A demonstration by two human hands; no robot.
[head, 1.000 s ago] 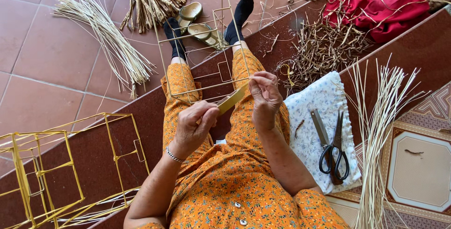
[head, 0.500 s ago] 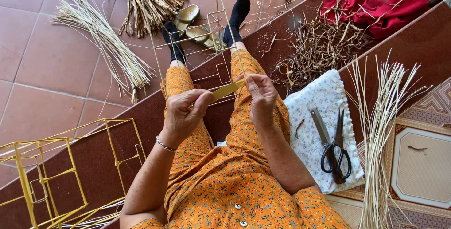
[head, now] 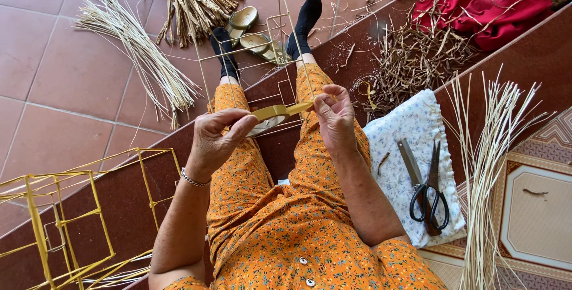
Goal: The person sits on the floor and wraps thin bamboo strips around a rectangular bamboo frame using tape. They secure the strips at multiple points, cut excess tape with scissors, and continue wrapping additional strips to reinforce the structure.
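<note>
Left hand (head: pixel 217 138) was closed around a roll of yellow tape (head: pixel 268 118), fingers curled over its upper edge. A flat strip of the same tape ran from the roll to the right hand (head: pixel 335 116), which pinched the strip's end between thumb and fingertips against a thin bare wire frame (head: pixel 262 58). The frame stood over the lap, rising above the knees — the roll sat in front of it, between both hands. The person sat on a dark red step in orange floral clothing, feet in black socks (head: pixel 307 16) on the terracotta tiled floor (head: pixel 71 81). Between the feet lay tan sandals (head: pixel 253 31). Right of the legs — a white floral-print cloth (head: pixel 411 129) with black-handled scissors (head: pixel 430 189) lying on it. Pale straw stalks (head: pixel 485 165) leaned beside the cloth; another pale bundle (head: pixel 134 49) lay on the tiles at left. A red crumpled fabric (head: pixel 488 1) sat at upper right, brown dried scraps (head: pixel 411 58) below it. Yellow-wrapped wire frames (head: pixel 65 218) rested at lower left.
</note>
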